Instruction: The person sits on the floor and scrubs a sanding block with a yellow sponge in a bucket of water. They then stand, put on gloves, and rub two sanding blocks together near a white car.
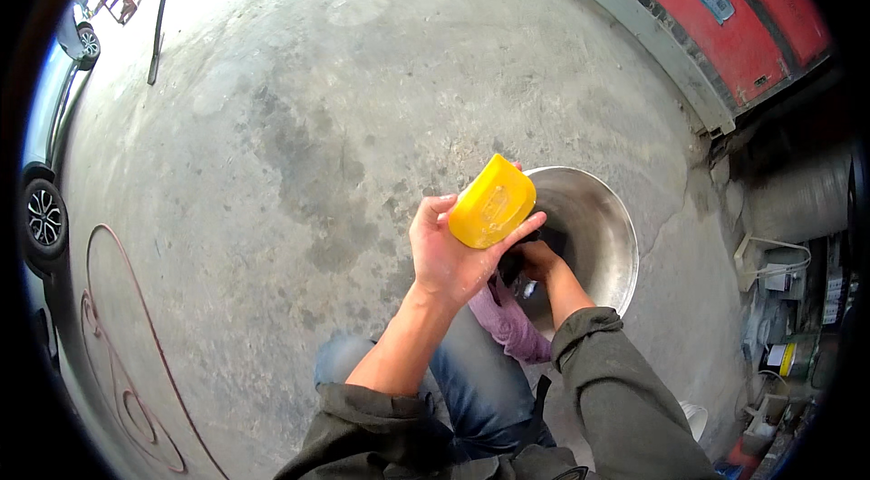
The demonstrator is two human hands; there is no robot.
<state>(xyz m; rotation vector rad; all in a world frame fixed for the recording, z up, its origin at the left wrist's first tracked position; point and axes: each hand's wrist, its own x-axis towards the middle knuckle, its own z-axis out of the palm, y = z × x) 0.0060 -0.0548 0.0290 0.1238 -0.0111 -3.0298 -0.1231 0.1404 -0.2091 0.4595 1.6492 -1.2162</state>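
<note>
Dark olive-grey sleeves [625,389] come nearest to me, their cuffs bunched in thick folds above bare forearms, with faded blue denim trousers [480,376] between them. My left hand [439,253] is turned palm upward and grasps a bright yellow, round-cornered plastic piece [494,203], thumb along its left edge and fingers spread behind and beside it. The piece sits up in front of me, just beyond the palm and overlapping the near-left rim of a wide, round, silvery metal tub [623,240].

I judge it light and fairly stiff, unlikely to break if dropped, though its smooth face could slide under damp fingers. Whitish smears dull its lower part, around a faint moulded mark. I would take hold by the opposite side edges, thumb against fingers, leaving the broad face free.

My right hand [541,261] reaches down inside the tub, fingers bent beside a dark, soft-looking bundle [509,264]; whether they grip it I cannot tell, as the fingertips are hidden. A nubbly purple cloth [507,321] droops limp by the tub's near-left side. The tub's wall is thin and brushed-looking, curving down into shadow. Around it spreads a rough grey concrete floor [227,208], blotched with dark stains, and a thin reddish-brown hose [136,273] loops across it on the far left.
</note>
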